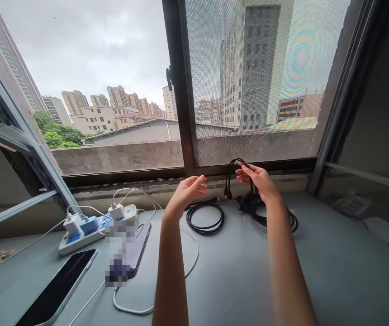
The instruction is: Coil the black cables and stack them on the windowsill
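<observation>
A slim black cable, folded into a narrow hanging loop (228,179), is held aloft by the right hand (258,179), pinched between thumb and fingers in front of the dark-framed window (188,136). By the left hand (188,192), raised nearby with fingers loosely curled and apart, nothing is seen to be gripped. A small black connector (228,194) is left dangling at the loop's near end, while the other side is dropped toward a dark cluster of black plugs and cable (247,203) on the smooth grey tabletop (228,280); whether the two are joined cannot be told. A neat round coil of black cable (208,232) is set down between the forearms, touched by neither hand. To the left, a white power strip with blue sockets (81,243) is crowded with chargers, and two phones are laid flat beside it. The step in hand is judged to be the lifting and sorting of the folded cable; for the next move, a steady pinch on the loop and a guiding grasp from the free left hand would seem to be called for, with the coils below kept unsnagged.
</observation>
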Motion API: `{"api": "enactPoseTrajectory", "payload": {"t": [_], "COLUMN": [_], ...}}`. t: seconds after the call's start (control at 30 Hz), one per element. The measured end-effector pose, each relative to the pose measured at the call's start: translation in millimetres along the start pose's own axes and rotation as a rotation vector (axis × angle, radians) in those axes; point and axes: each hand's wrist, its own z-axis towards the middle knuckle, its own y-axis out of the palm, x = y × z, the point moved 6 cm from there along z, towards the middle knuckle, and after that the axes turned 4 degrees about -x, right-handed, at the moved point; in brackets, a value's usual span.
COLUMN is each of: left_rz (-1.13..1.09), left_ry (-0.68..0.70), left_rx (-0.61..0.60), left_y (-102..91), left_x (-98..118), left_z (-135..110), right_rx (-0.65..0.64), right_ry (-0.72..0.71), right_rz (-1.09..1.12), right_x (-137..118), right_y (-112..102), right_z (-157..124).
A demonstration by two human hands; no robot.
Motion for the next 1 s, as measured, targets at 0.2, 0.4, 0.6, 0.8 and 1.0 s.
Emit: {"api": "enactPoseTrajectory", "payload": {"t": [0.2,0.4,0.6,0.8,1.0], "left_rz": [0.085,0.15,-0.037,-0.054,-0.169], "left_ry": [0.106,0.248,0.196,0.095,0.069], "left_rx": [-0.148,-0.329,-0.255,-0.143,-0.059], "left_y": [47.6,83.4,83.1,78.9,74.9], "left_x": [4,5,0,-23,-28], "left_z": [7,11,18,34,40], "right_rx": [-0.115,-0.256,-0.303,-0.449,-0.573], "right_ry": [-0.097,-0.164,-0.062,0.163,0.487], "right_rz": [0.076,0.048,-0.432,-0.607,-0.711], "right_x": [-20,-28,-14,11,39], "right_y": [28,50,55,45,47], "right_z": [-8,-15,-15,-17,-25]}}
